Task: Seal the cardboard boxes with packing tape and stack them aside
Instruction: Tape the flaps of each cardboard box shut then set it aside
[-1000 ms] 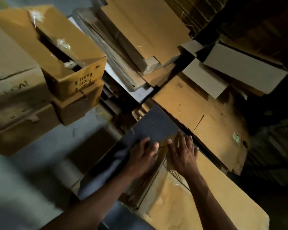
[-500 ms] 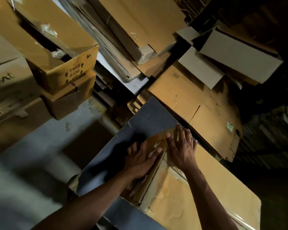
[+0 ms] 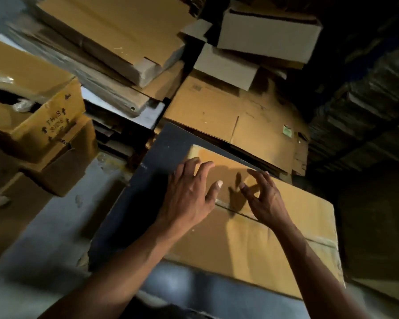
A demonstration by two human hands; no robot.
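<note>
Flaps now closed flat, left hand [image 3: 189,194] and right hand [image 3: 266,199] spread loose over box [image 3: 251,238]

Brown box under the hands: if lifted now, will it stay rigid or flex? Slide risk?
The box is broad and shallow, so its top would probably flex if lifted by one edge. The centre seam shows no clear fresh tape, so the flaps may spring open. It rests on a smooth dark board and could slide when pushed.

Dim storeroom, grey concrete floor [image 3: 55,226], flattened cardboard stacks [image 3: 115,38] behind, deep shadow at right
</note>
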